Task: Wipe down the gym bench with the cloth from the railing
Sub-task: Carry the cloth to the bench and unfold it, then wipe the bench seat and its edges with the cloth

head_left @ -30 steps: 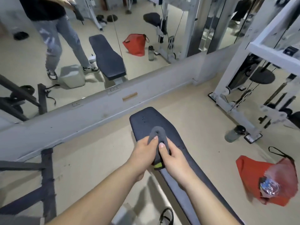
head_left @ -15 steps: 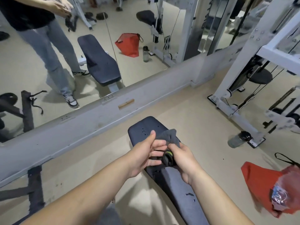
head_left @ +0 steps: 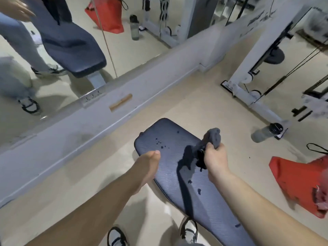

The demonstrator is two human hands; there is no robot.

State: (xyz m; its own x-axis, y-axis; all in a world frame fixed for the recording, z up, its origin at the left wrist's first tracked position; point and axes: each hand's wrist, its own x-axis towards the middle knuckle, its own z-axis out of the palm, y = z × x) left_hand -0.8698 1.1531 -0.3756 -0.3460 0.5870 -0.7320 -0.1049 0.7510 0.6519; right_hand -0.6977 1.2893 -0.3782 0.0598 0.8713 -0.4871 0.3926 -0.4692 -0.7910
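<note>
The dark padded gym bench runs from the middle of the view toward the lower right, with small nicks in its surface. My right hand is shut on a bunched grey cloth, held just above the bench's right edge. Part of the cloth sticks up above my fist and a darker part hangs below it. My left hand is at the bench's left edge, fingers curled under, holding nothing that I can see.
A wall mirror with a grey ledge runs across the far side. A white cable machine frame stands at right, a grey bottle by its base. A red bag lies on the floor right. My shoes are below.
My left hand has let go of the cloth and moved left to the bench edge. My right hand has carried the cloth right. The view has moved closer over the bench.
</note>
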